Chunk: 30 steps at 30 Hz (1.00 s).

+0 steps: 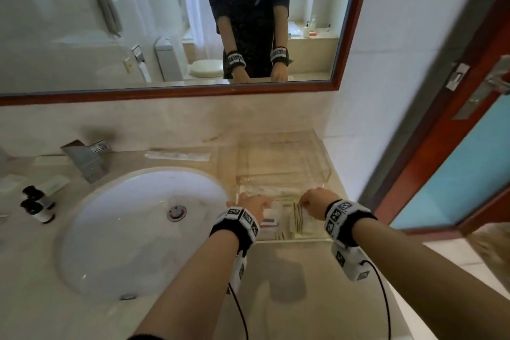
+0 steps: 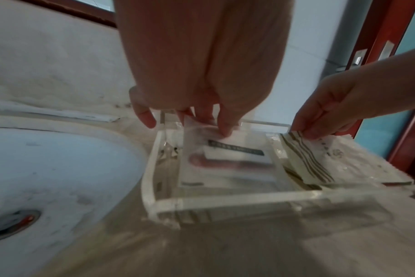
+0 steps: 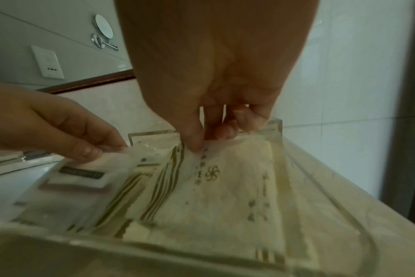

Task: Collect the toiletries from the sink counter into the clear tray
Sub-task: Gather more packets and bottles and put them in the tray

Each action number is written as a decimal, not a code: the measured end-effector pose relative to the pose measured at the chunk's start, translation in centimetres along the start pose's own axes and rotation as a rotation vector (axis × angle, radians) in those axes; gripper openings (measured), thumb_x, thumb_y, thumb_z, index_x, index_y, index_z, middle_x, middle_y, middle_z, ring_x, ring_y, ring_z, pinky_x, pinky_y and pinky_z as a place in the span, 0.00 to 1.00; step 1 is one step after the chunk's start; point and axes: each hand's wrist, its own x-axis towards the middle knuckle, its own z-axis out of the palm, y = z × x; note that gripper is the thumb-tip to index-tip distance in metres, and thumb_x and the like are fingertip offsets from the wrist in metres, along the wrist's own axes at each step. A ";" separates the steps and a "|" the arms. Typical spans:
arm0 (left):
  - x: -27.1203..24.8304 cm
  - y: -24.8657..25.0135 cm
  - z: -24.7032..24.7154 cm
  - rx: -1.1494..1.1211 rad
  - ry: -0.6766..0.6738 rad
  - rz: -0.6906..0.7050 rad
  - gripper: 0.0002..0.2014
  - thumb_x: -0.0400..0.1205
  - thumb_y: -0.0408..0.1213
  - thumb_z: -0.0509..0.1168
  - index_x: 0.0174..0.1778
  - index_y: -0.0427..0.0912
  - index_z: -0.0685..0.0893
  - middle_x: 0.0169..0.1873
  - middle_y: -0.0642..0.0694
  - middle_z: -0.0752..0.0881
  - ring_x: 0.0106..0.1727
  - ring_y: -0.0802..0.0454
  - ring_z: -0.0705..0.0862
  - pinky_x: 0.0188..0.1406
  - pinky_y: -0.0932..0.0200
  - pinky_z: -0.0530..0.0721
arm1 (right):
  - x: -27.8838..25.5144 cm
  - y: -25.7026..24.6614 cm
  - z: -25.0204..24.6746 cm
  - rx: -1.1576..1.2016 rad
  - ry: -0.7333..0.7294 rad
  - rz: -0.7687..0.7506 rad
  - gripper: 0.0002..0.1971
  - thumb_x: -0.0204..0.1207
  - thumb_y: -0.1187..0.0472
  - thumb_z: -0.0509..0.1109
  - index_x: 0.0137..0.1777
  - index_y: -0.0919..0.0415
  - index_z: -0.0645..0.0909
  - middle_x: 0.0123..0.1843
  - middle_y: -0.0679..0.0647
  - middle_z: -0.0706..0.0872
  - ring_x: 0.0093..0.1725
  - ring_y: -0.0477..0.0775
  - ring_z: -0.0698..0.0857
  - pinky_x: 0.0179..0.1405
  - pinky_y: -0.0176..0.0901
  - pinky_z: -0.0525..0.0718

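Toiletries sit half-gathered as the head view shows your two hands over the clear tray, which stands on the sink counter just right of the basin. Your left hand pinches a clear packet; your right hand pinches a striped sachet, both inside the tray. A second clear box stands behind the tray. Two dark-capped bottles lie left of the basin, and a long wrapped item lies by the back wall.

From your left wrist, fingertips grip the top edge of the clear packet, which holds a white card with a dark band and a reddish stick-like item; it rests in the tray's left part. Your right hand holds the sachet to its right.

From your right wrist, thumb and finger nip the sachet's upper edge; it overlaps another striped sachet beneath. The left hand clasps the clear packet beside it.
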 end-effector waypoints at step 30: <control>-9.1 -13.3 -3.3 0.055 0.122 -0.292 0.29 0.80 0.36 0.64 0.78 0.58 0.66 0.79 0.47 0.63 0.81 0.43 0.59 0.76 0.30 0.58 | 2.0 -14.9 -0.7 -0.218 0.005 -0.398 0.20 0.82 0.57 0.63 0.73 0.56 0.75 0.74 0.56 0.73 0.71 0.61 0.76 0.71 0.50 0.76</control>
